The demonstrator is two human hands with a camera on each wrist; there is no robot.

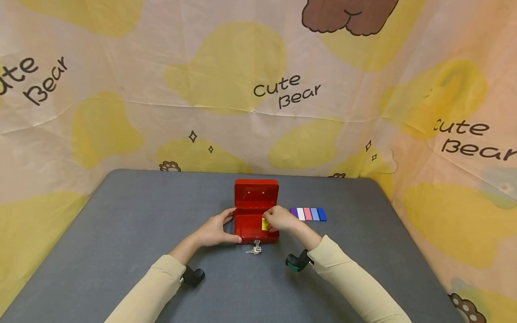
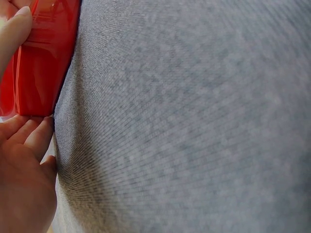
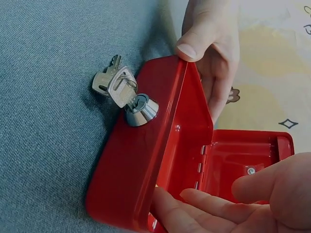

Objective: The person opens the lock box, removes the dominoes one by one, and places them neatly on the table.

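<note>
A small red cash box [image 1: 257, 236] stands on the table with its lid [image 1: 256, 193] raised. My left hand [image 1: 215, 229] grips the box's left side; the thumb rests on the near corner and the fingers lie along the side wall. Over the box's right part, my right hand [image 1: 279, 219] reaches inside. A flat yellow piece [image 1: 264, 224] shows beside its fingers, mostly covered by them. In the right wrist view the thumb [image 3: 257, 184] stands apart from the loosely extended fingers [image 3: 175, 213]. Keys [image 3: 121, 87] hang from the lock [image 3: 142, 110] on the front.
Several flat coloured pieces, purple, white, pink [image 1: 308, 214], light blue and dark blue, lie in a row right of the box. The grey table [image 1: 141, 215] ends at a patterned cloth backdrop [image 1: 226, 134]. A dark device is worn at each wrist.
</note>
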